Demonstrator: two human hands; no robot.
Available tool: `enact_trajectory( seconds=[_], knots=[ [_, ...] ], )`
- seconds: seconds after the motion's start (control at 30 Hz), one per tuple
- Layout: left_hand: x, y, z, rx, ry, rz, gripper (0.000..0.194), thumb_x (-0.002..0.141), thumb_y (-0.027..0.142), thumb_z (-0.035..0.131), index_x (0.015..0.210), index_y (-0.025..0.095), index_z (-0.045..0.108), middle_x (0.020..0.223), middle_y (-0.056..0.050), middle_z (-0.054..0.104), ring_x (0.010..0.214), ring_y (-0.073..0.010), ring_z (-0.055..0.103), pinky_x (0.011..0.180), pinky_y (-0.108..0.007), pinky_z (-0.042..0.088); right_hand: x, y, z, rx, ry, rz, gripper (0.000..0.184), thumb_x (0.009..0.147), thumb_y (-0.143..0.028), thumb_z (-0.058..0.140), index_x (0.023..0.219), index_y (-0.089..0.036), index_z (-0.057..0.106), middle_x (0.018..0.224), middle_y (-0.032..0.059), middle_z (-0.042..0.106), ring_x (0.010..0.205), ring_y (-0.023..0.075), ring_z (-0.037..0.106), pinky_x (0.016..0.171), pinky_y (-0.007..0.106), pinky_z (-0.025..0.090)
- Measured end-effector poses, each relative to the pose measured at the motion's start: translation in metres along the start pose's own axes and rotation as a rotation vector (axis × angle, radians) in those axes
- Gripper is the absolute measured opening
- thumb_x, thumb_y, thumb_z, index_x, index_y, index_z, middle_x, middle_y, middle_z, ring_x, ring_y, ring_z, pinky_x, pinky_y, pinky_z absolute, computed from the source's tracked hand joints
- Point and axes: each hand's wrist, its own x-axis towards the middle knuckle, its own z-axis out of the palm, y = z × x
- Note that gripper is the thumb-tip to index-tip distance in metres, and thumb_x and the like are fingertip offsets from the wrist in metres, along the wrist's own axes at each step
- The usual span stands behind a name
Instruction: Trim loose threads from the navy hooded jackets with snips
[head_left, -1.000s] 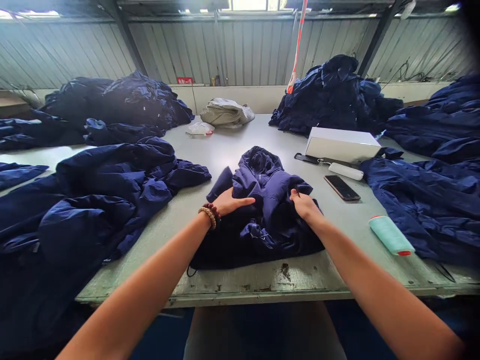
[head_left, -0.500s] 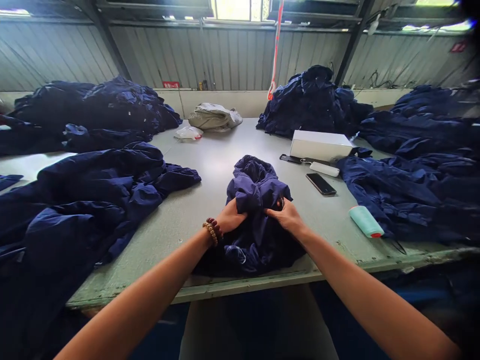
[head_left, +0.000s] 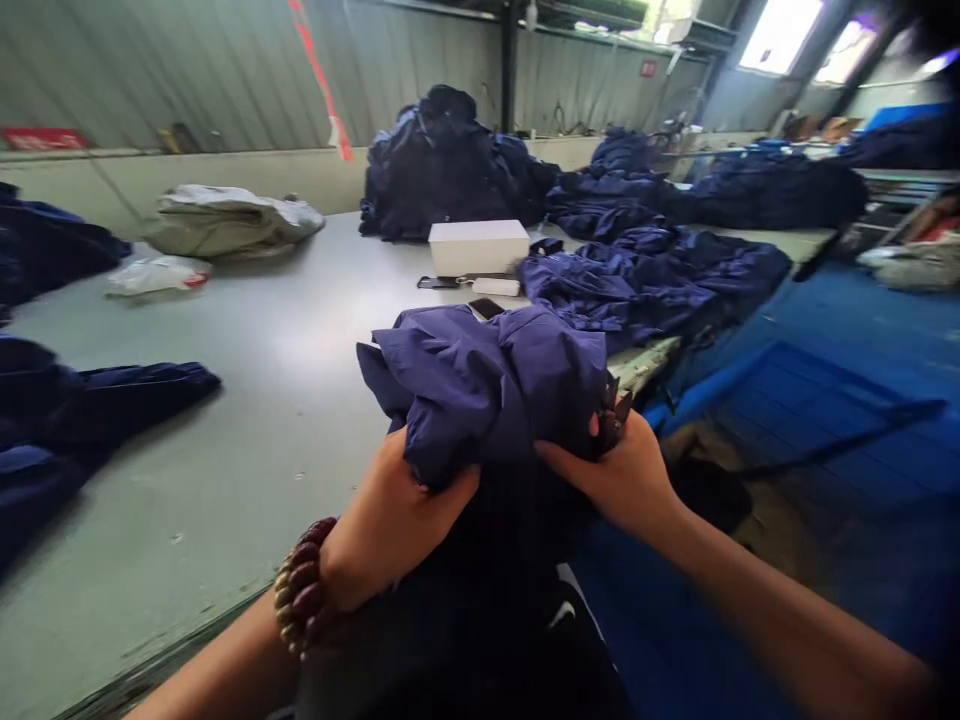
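A bunched navy-blue garment (head_left: 487,385) is held up close in front of me, above the table's near edge. My left hand (head_left: 397,520), with beaded bracelets (head_left: 304,585) at the wrist, is closed on its left side, thumb on top of the cloth. On the other side my right hand (head_left: 626,470) grips the cloth between thumb and fingers. A small dark pointed tool, like thread snips (head_left: 616,408), shows at the right hand's fingers. The garment's folds hide most fingertips, and its lower part falls into dark shadow.
The pale table (head_left: 255,400) bears a white box (head_left: 480,247), a phone (head_left: 487,308) partly behind the garment, a grey-beige bundle (head_left: 232,220) and a plastic bag (head_left: 157,275). Navy garment piles (head_left: 450,165) stand behind. A blue bin (head_left: 817,420) is at the right.
My view has turned right and the blue bin has come into sight. Both hands have lifted the garment off the table and brought it nearer to me, keeping their hold.
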Motion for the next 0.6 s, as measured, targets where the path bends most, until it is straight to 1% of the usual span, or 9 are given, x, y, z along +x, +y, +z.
enact_trajectory(
  seconds=[0.1,0.2,0.27,0.33,0.4,0.5,0.6],
  knots=[
    [0.016,0.022,0.047,-0.109,-0.079,0.136,0.015,0.091,0.014,0.067,0.103,0.022,0.073,0.098,0.000,0.080,0.088,-0.0191,0.075,0.085,-0.033,0.064,-0.022,0.007,-0.052,-0.147,0.137,-0.012,0.028,0.079,-0.038,0.089,0.096,-0.023,0.071,0.087,0.0028,0.078,0.085,0.0254,0.073,0.076,0.037,0.060],
    [0.037,0.042,0.104,-0.256,-0.170,0.248,0.017,0.095,0.014,0.066,0.109,0.022,0.074,0.102,-0.001,0.080,0.092,-0.0181,0.076,0.086,-0.032,0.064,-0.044,0.023,-0.107,-0.303,0.294,0.031,0.030,0.077,-0.039,0.089,0.089,-0.024,0.065,0.076,-0.0012,0.067,0.076,0.0224,0.066,0.069,0.035,0.056],
    [0.052,0.058,0.145,-0.357,-0.241,0.310,0.018,0.096,0.015,0.066,0.112,0.021,0.074,0.105,-0.002,0.081,0.094,-0.0178,0.076,0.089,-0.032,0.064,-0.056,0.034,-0.144,-0.402,0.402,0.045,0.035,0.076,-0.041,0.089,0.082,-0.026,0.058,0.070,-0.0038,0.058,0.068,0.0194,0.058,0.063,0.033,0.050],
    [0.068,0.074,0.188,-0.440,-0.303,0.353,0.016,0.096,0.014,0.067,0.109,0.019,0.074,0.102,-0.002,0.080,0.090,-0.0171,0.075,0.086,-0.031,0.064,-0.067,0.045,-0.181,-0.494,0.500,0.042,0.042,0.076,-0.042,0.088,0.075,-0.028,0.048,0.066,-0.0055,0.049,0.061,0.0165,0.049,0.057,0.031,0.044],
    [0.085,0.091,0.231,-0.507,-0.353,0.383,0.016,0.094,0.012,0.067,0.107,0.018,0.073,0.100,-0.001,0.079,0.088,-0.0169,0.074,0.084,-0.031,0.063,-0.074,0.054,-0.216,-0.574,0.588,0.042,0.049,0.077,-0.044,0.086,0.072,-0.029,0.040,0.065,-0.0065,0.043,0.058,0.0148,0.043,0.054,0.031,0.040],
    [0.113,0.116,0.297,-0.568,-0.412,0.427,0.021,0.091,0.010,0.066,0.110,0.016,0.072,0.104,-0.003,0.079,0.095,-0.0193,0.075,0.093,-0.034,0.062,-0.081,0.069,-0.267,-0.691,0.736,0.067,0.054,0.076,-0.048,0.085,0.072,-0.030,0.035,0.066,-0.0075,0.038,0.057,0.0135,0.039,0.054,0.031,0.038],
    [0.142,0.132,0.363,-0.478,-0.497,0.474,0.026,0.090,0.011,0.068,0.116,0.015,0.071,0.113,-0.005,0.079,0.104,-0.0216,0.075,0.100,-0.037,0.060,-0.083,0.098,-0.313,-0.774,0.842,0.137,0.057,0.074,-0.054,0.085,0.075,-0.030,0.033,0.068,-0.0067,0.040,0.059,0.0143,0.041,0.056,0.031,0.038]
  ],
)
